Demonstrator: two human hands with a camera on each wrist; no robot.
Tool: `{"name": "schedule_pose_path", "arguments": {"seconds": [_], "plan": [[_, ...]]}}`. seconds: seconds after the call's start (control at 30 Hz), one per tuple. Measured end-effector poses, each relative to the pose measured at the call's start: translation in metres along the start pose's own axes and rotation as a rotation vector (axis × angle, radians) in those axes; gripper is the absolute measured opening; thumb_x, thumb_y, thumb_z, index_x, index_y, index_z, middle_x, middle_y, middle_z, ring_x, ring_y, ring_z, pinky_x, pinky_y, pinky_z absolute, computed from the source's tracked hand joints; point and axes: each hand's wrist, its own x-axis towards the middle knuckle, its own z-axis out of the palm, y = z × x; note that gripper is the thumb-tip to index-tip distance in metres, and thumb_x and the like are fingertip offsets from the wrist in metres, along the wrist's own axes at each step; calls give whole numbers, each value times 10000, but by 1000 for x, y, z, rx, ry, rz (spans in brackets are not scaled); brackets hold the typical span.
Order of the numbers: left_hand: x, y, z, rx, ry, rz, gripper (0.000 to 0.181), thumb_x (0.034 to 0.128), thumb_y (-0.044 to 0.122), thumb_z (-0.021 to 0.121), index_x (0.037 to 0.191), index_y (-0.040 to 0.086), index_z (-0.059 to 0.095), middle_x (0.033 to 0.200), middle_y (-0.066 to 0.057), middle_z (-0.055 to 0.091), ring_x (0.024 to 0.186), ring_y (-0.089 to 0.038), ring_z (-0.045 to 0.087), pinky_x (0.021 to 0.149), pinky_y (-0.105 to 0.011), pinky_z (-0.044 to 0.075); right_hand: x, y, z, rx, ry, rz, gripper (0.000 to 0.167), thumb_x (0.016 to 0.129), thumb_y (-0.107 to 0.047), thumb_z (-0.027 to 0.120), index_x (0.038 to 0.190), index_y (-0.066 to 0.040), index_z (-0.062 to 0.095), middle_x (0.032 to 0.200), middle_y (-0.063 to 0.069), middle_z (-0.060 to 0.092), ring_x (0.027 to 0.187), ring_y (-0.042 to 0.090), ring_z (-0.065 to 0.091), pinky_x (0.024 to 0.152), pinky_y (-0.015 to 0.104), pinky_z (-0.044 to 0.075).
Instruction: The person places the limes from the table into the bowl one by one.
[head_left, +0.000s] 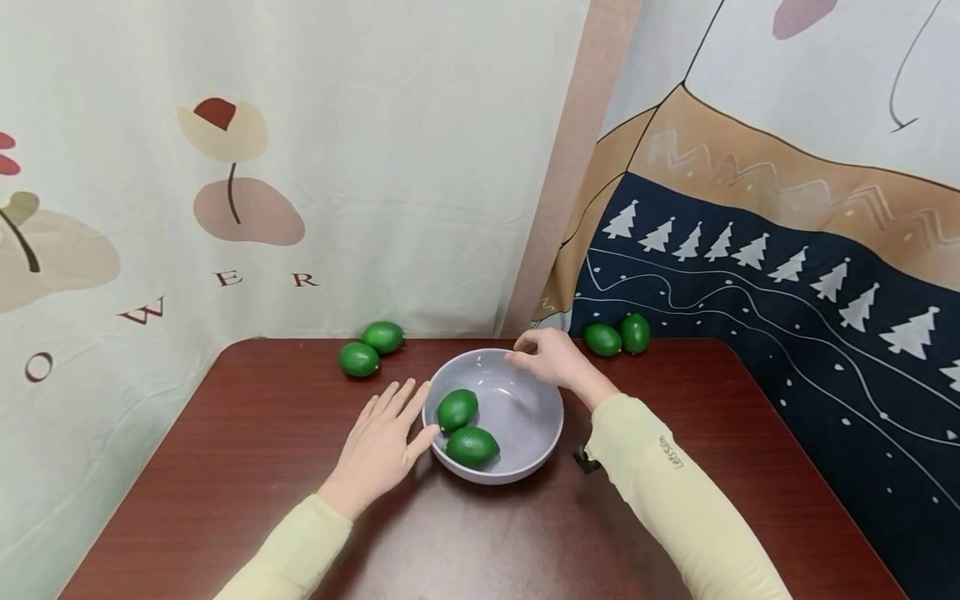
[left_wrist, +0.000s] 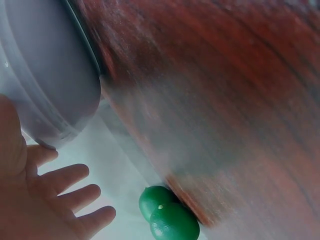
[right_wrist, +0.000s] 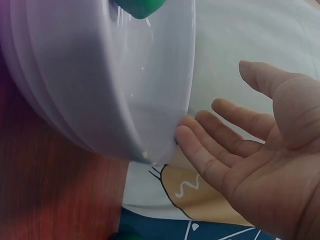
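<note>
A pale lavender bowl (head_left: 525, 425) stands on the table with two green limes inside, one lime (head_left: 457, 409) behind the other lime (head_left: 472, 447), both towards its left side. My left hand (head_left: 381, 446) lies against the bowl's left rim, fingers straight and spread, thumb at the edge. In the left wrist view those fingers (left_wrist: 70, 177) are beside the bowl's wall and hold nothing. My right hand (head_left: 555, 358) is at the bowl's far right rim, fingers loosely bent. The right wrist view shows its palm without anything in it, fingertips (right_wrist: 184, 131) near the rim.
Two limes (head_left: 358, 359) sit together at the table's back left. Another pair of limes (head_left: 602, 340) lies at the back right. The dark red wooden table (head_left: 225, 467) ends at a printed curtain (head_left: 420, 167) behind. A small black object (head_left: 586, 460) shows under the right sleeve.
</note>
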Motion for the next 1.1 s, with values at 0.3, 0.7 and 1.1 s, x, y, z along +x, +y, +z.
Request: {"name": "schedule_pose_path", "arguments": {"seconds": [0.3,0.7,1.1], "plan": [[0,1,-1,-2,4,3,652,1017,469,602,1555,120,486,1559,-200,485,1460,-450,412,1197,-618,308,-2,8,-6,37,57,-9,309,994,-330,688,1170,-85,757,1138,103,733,1054,284,653,886,415,585],[0,2,-2,-13,2,-3,647,1020,462,602,1556,120,484,1558,-200,487,1469,-443,402,1201,-616,302,-3,25,-11,66,122,4,347,1007,-293,664,1245,-45,715,1217,151,721,1124,332,670,969,464,570],[0,1,-1,-14,-2,-6,650,1024,472,591,1560,121,479,1563,-196,482,1477,-436,393,1206,-613,296,-4,50,-16,123,212,30,404,1007,-255,658,1319,1,660,1262,200,688,1132,355,668,976,476,563]]}}
